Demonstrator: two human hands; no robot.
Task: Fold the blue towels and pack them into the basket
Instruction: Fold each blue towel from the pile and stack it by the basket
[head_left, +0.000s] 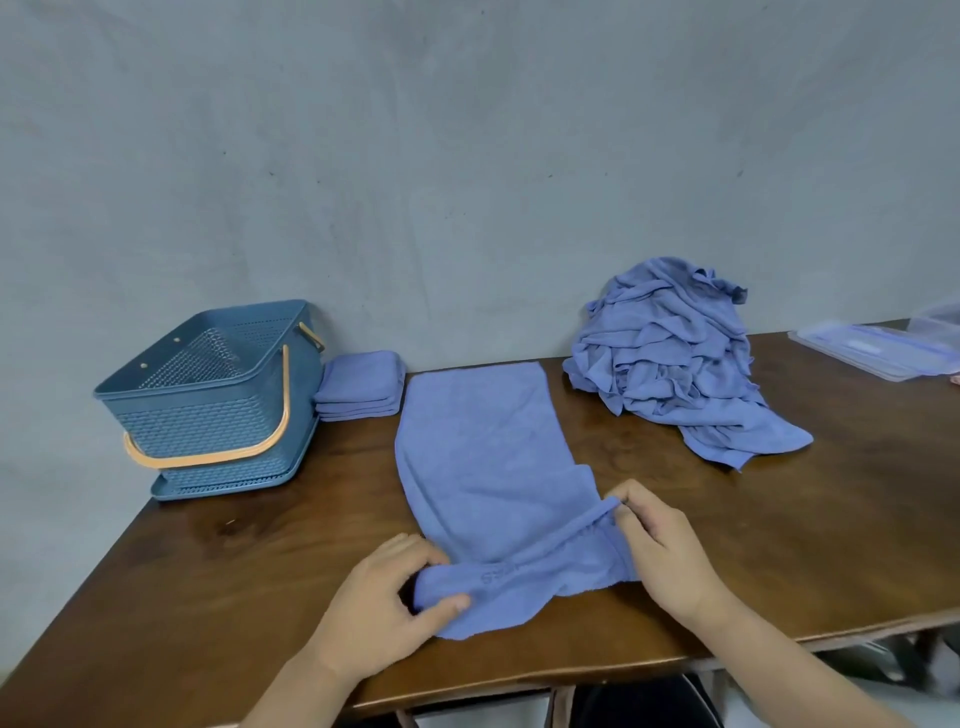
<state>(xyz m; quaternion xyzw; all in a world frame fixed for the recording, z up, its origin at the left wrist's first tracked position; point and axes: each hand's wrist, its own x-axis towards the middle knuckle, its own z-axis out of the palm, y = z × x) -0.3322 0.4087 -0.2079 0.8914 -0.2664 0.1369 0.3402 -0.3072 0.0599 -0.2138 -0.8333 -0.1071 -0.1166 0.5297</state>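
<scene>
towel (483, 457): matt cloth | basket (218, 405): perforated plastic | table (779, 519): glossy wood

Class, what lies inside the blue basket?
Only perforated inner walls show inside the basket; no towel shows. Its near wall hides the floor, so anything low there is unseen.

I am making out only a faint embossed mark (496, 574) on the towel (483, 457) near the table's (260, 571) front edge, possibly letters, too blurred for reading.
</scene>
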